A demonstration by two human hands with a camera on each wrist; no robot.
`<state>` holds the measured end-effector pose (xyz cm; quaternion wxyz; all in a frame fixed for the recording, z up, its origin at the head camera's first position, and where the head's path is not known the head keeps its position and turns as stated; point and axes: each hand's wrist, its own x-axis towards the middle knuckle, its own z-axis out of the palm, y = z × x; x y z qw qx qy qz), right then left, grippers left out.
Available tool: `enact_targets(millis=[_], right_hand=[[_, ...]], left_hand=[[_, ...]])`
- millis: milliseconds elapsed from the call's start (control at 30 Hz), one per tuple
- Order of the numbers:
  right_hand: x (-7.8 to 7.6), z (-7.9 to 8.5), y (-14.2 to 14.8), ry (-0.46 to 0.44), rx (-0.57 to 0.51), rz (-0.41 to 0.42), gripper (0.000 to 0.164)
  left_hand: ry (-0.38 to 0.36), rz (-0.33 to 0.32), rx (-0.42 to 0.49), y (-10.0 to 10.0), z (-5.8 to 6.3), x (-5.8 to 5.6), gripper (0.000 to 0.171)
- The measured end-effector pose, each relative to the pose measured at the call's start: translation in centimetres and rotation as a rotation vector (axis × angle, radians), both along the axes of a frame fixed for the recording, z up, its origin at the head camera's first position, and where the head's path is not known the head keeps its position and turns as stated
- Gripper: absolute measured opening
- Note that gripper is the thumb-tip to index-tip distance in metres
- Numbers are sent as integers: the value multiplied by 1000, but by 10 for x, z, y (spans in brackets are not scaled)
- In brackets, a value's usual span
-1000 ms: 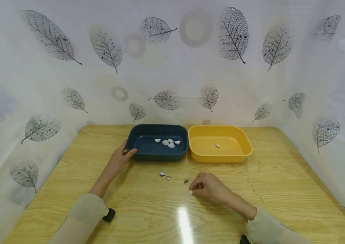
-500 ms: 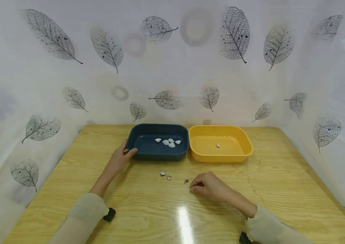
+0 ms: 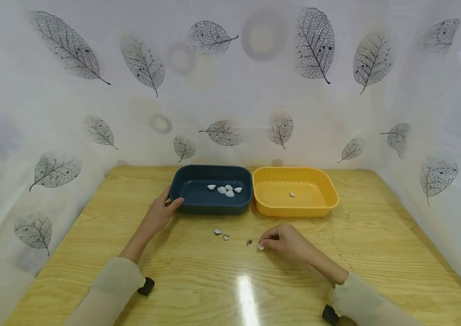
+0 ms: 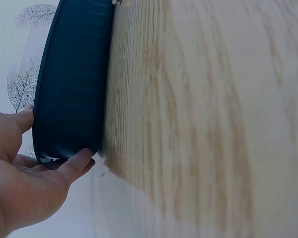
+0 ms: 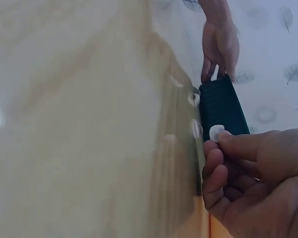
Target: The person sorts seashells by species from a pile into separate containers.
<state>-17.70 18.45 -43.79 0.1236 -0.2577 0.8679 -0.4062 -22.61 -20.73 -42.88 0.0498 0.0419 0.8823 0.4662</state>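
My left hand [image 3: 159, 214] grips the left end of a dark blue plastic bin [image 3: 210, 210], thumb at the front corner and fingers along the side. The left wrist view shows the fingers against the bin's end wall. Between thumb and fingertips, my right hand [image 3: 289, 243] pinches a small white seashell [image 5: 216, 132], close over the table. Several white shells [image 3: 229, 194] lie inside the blue bin. On the wood in front are a whitish shell [image 3: 217, 232], a pale one [image 3: 225, 237] and a darker one [image 3: 249, 242], the last just left of my right hand.
A yellow plastic bin [image 3: 291, 212] stands against the blue one's right side, with one small shell [image 3: 292, 194] on its floor. Behind the wooden table [image 3: 197, 276] hangs a white leaf-printed sheet [image 3: 254, 90], which also covers both sides.
My right hand has moved slightly up and right, taking the white shell off toward the bins and past the darker shell. The left hand stays on the blue bin.
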Motion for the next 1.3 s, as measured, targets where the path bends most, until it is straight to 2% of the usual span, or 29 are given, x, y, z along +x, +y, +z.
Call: enact_targets(millis=[167, 333, 600, 933, 1100, 1300], right_hand=[[-10, 6, 14, -24, -14, -73, 14], [-17, 18, 27, -81, -74, -118, 20], [-34, 41, 42, -10, -139, -212, 21], [-44, 77, 55, 4, -87, -291, 28], [-55, 79, 67, 41, -32, -379, 30], [-72, 71, 77, 48, -33, -441, 29]], left_hand=[[-9, 1, -7, -1, -1, 0, 81], [-8, 4, -4, -2, -2, 0, 82], [-17, 7, -6, -1, -3, -1, 81], [-19, 6, 0, -1, -2, -1, 81], [-23, 4, 2, 0, -3, -1, 81], [-21, 8, -12, 0, -1, -1, 81]])
